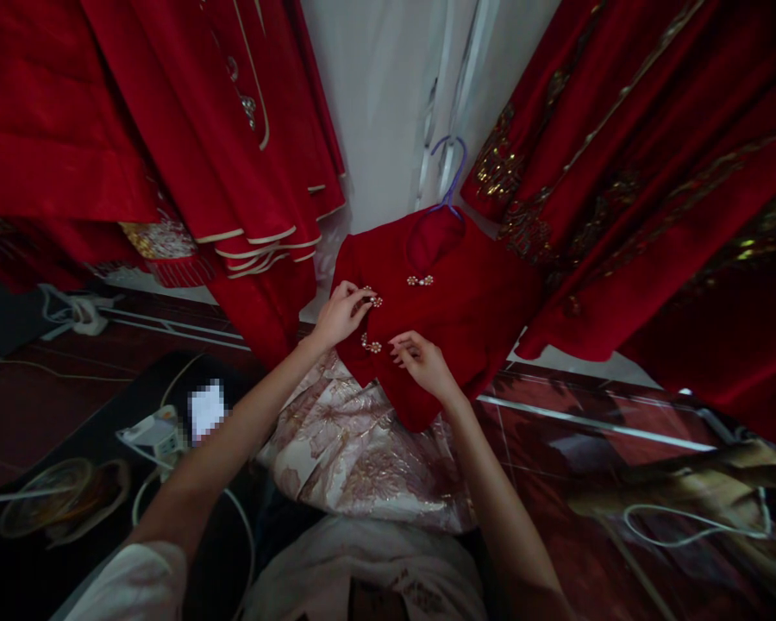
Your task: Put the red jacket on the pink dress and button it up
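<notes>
A small red velvet jacket (pixel 466 302) hangs on a purple hanger (pixel 451 177) in front of me, over a pale floral skirt (pixel 355 448). Pearl-like button clasps (pixel 420 280) run down its front. My left hand (pixel 340 315) pinches the jacket's front edge at the second clasp (pixel 373 300), fingers closed. My right hand (pixel 423 362) pinches the fabric just right of the third clasp (pixel 371 346), fingers curled on the cloth.
Red embroidered gowns (pixel 233 155) hang on the left and more red gowns (pixel 653 190) on the right, with a white wall (pixel 375 103) between. On the dark floor lie a power strip with cables (pixel 159 435), a round dish (pixel 58 504) and a white cord (pixel 685 517).
</notes>
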Demonstrator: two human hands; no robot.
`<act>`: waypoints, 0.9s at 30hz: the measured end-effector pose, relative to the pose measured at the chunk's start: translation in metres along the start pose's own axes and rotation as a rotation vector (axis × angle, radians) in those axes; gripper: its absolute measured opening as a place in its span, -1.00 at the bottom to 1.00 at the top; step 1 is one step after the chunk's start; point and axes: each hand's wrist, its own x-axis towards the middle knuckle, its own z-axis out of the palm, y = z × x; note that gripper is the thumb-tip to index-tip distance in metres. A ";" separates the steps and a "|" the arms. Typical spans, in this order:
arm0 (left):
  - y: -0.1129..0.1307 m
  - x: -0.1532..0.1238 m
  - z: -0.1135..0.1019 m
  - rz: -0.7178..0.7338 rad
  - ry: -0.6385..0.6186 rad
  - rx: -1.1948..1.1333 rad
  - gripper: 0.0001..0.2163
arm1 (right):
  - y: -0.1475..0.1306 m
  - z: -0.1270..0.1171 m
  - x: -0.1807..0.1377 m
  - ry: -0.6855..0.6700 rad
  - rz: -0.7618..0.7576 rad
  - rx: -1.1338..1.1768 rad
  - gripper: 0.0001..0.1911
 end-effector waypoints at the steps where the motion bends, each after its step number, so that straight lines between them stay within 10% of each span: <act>1: -0.002 0.005 -0.002 0.039 -0.037 0.053 -0.76 | 0.000 -0.001 0.000 -0.002 0.003 0.002 -0.84; 27: 0.048 0.053 -0.002 0.034 -0.128 0.225 -0.79 | -0.011 -0.014 -0.003 -0.018 -0.011 0.041 -0.83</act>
